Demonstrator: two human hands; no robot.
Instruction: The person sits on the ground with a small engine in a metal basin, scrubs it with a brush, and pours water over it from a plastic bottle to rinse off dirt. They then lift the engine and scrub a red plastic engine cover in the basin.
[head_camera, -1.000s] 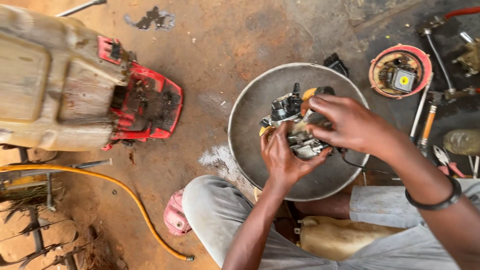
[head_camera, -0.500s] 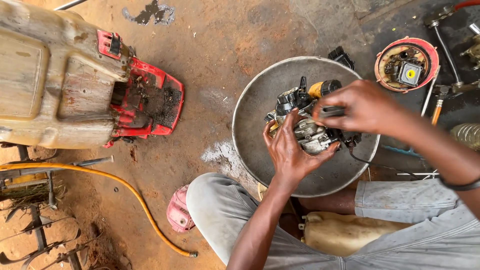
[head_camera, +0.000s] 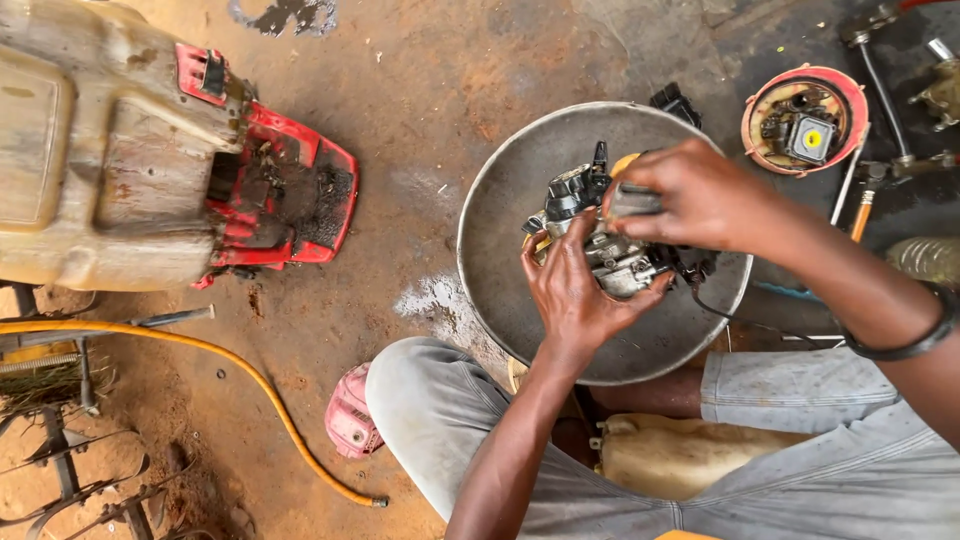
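Floor: bare reddish dirt (head_camera: 420, 110) with a wet patch (head_camera: 435, 300) just beside the left rim of my pan.
Sprayer tank: a big, grimy cream tank (head_camera: 100, 160) on its red frame (head_camera: 290, 200) lies at the floor's upper left, well apart from my hands.
My legs: grey trousers (head_camera: 430, 420) along the bottom edge, knees either side of the pan's near rim.
Pan: a round metal pan (head_camera: 510, 200) sits on the floor right of centre; both my hands work inside it.
Hose: a yellow hose (head_camera: 230, 365) curves from the left edge down toward the bottom centre.
Jug: a dirty cream jug (head_camera: 680, 455) lies between my legs, just below the pan.
Recoil cover: a round red cover (head_camera: 805, 120) with small parts inside, near the upper right corner, apart from the pan.
Engine: a small grey engine block (head_camera: 615, 255) with black fittings, held over the middle of the pan, between my hands.
Right hand: my right hand (head_camera: 700, 200) comes in from the right, fingers curled tight over the engine's top.
Left hand: my left hand (head_camera: 575, 295) cups the engine from below, fingers half closed around its near side.
Wristband: a black band (head_camera: 905, 335) on my right wrist.
Pink piece: a small pink plastic part (head_camera: 350, 415) by my left knee.
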